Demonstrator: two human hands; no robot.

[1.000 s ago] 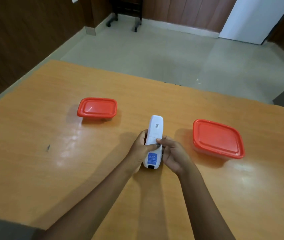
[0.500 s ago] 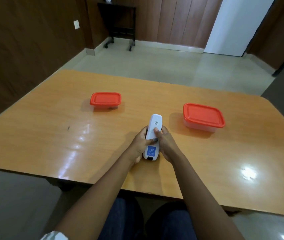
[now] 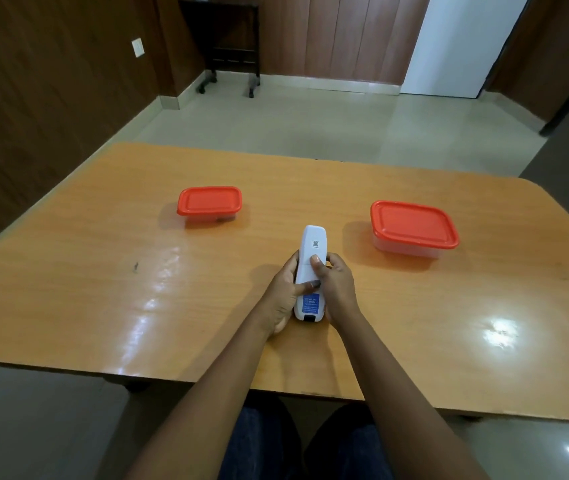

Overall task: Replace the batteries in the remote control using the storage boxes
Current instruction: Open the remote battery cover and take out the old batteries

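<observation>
A white remote control [image 3: 313, 247] lies face down on the wooden table [image 3: 103, 271], its back with a blue label facing up. My left hand [image 3: 284, 294] grips its left side, thumb across the back cover. My right hand [image 3: 336, 289] holds its right side, thumb pressed on the cover higher up. The battery cover looks closed. A small clear storage box with a red lid [image 3: 209, 204] stands at the far left. A larger one with a red lid [image 3: 414, 227] stands at the right. Both lids are on and their contents cannot be made out.
The table's near edge runs just above my lap. A dark mark [image 3: 135, 267] sits on the table's left part. Beyond the table are tiled floor, a dark wheeled stand [image 3: 229, 46] by the wall and a white door [image 3: 463, 43].
The camera has pulled back and tilted up, showing more room and my lap. My thumbs have shifted slightly on the remote's back. The remote and both boxes stay in place.
</observation>
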